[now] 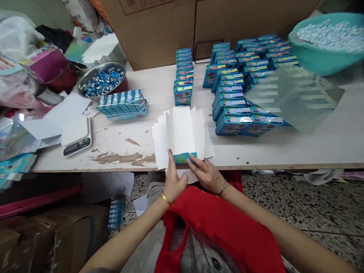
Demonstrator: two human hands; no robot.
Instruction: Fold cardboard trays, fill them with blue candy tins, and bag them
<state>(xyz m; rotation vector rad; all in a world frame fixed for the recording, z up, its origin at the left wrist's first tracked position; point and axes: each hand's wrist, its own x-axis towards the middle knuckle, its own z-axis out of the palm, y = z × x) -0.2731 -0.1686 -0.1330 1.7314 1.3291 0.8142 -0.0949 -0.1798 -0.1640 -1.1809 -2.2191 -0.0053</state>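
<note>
- Hands: left hand [174, 182] and right hand [207, 175] pinch the near end of the card stack [182, 131], probably to hold its fan.
- Card stack: flat at the counter [284, 148] edge, 6 o'clock.
- Blue boxes [233, 113]: rows at 1 o'clock, within reach.

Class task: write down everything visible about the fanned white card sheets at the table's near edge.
The white card sheets look like thin flat blanks, fanned in an overlapping stack with stepped far edges. They lie on the worn white table, near ends overhanging its front edge. A blue printed strip shows at the top sheet's near end. The left hand touches the stack left of the strip; the right hand rests its fingers just right of it.
</note>
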